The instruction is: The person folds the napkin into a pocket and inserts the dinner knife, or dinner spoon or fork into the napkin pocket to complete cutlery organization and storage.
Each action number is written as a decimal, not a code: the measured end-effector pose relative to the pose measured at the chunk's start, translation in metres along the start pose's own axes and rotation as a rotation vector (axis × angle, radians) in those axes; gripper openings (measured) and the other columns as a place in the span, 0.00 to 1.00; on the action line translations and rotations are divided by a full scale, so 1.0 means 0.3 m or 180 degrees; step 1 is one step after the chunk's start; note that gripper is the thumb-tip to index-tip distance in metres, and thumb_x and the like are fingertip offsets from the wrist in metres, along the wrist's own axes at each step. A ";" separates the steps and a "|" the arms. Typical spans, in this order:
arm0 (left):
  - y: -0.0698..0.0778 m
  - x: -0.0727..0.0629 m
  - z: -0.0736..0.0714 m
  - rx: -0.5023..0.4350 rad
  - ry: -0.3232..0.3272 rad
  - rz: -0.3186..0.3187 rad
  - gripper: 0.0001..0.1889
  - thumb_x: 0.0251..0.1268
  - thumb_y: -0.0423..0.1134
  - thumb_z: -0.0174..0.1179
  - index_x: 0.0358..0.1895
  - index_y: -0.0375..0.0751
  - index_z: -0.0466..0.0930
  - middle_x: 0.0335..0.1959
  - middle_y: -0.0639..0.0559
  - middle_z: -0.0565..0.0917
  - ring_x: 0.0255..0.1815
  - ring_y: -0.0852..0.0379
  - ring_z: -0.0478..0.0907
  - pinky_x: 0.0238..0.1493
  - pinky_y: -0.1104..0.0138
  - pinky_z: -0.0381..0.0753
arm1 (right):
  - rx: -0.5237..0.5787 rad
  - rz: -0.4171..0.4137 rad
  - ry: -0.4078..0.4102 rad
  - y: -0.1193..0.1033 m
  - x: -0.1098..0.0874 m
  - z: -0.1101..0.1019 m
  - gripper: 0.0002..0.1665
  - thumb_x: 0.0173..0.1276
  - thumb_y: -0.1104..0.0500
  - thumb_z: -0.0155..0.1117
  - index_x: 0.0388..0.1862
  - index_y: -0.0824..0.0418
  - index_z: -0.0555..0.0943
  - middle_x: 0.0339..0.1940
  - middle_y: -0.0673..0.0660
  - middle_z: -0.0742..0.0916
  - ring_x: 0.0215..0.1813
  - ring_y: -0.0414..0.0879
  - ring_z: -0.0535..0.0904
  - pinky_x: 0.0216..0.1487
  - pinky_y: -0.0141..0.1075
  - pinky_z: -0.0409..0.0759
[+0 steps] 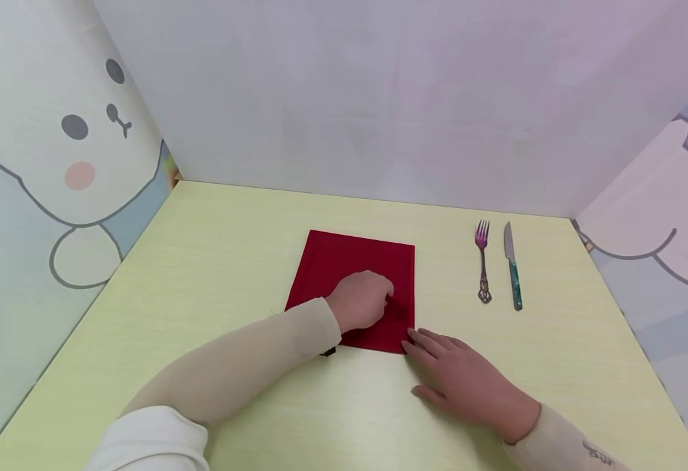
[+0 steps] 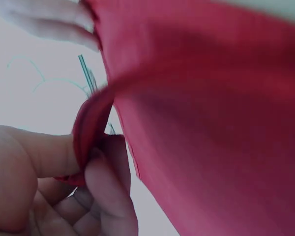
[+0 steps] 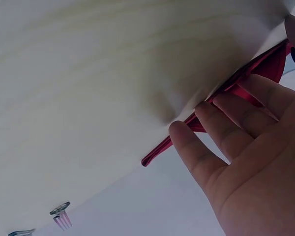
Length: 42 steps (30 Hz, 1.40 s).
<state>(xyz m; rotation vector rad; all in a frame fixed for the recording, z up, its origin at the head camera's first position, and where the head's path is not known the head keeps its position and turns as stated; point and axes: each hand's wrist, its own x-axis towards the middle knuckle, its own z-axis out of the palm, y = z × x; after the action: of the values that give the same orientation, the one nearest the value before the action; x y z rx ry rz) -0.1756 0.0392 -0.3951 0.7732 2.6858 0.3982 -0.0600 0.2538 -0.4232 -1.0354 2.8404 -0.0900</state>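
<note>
A red cloth napkin (image 1: pixel 350 252), folded into a roughly square shape, lies on the pale table. Over its middle, my left hand (image 1: pixel 360 299) pinches a raised part of the cloth. The left wrist view shows this fold of the napkin (image 2: pixel 93 118) curling up between thumb and fingers. My right hand (image 1: pixel 467 386) reaches in from the right with fingers extended, fingertips at the napkin's near right corner. From the right wrist, that hand (image 3: pixel 255 152) shows spread fingers along the napkin's edge (image 3: pixel 160 150). The left forearm hides the napkin's near left corner.
To the right of the napkin lie a fork (image 1: pixel 482 261) with ornate handle and a knife (image 1: pixel 513 268) with green handle, side by side, tips pointing away. A pale curtain (image 1: pixel 356 98) stands behind the table (image 1: pixel 220 248), with cartoon-printed cloth at both sides.
</note>
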 end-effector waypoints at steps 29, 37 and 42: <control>-0.269 0.131 -0.086 -0.2045 -0.0616 -0.0491 0.07 0.71 0.37 0.65 0.49 0.43 0.87 0.43 0.49 0.84 0.42 0.52 0.83 0.42 0.64 0.86 | 0.0224 -0.0441 -0.0212 0.035 0.071 0.023 0.53 0.71 0.25 0.55 0.84 0.52 0.60 0.84 0.59 0.60 0.84 0.61 0.49 0.78 0.60 0.55; -0.311 0.165 -0.131 -0.3238 -0.0907 -0.1131 0.13 0.68 0.34 0.68 0.55 0.38 0.87 0.52 0.45 0.85 0.47 0.48 0.84 0.45 0.60 0.88 | 0.0275 -0.0411 -0.0230 0.028 0.071 0.017 0.52 0.71 0.26 0.57 0.84 0.53 0.61 0.84 0.59 0.60 0.84 0.61 0.49 0.78 0.60 0.54; -0.337 0.175 -0.162 -0.3181 -0.0916 -0.1149 0.15 0.68 0.33 0.68 0.56 0.37 0.85 0.53 0.43 0.85 0.46 0.49 0.84 0.45 0.61 0.88 | 0.0291 -0.0417 -0.0224 0.027 0.072 0.014 0.53 0.70 0.26 0.57 0.84 0.53 0.60 0.84 0.59 0.60 0.84 0.61 0.49 0.78 0.60 0.54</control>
<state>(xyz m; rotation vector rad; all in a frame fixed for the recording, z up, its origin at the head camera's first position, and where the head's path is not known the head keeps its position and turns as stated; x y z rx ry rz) -0.2830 -0.0228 -0.3976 0.0329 1.9063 1.2570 -0.0810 0.2461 -0.4302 -1.1795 2.6768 -0.1894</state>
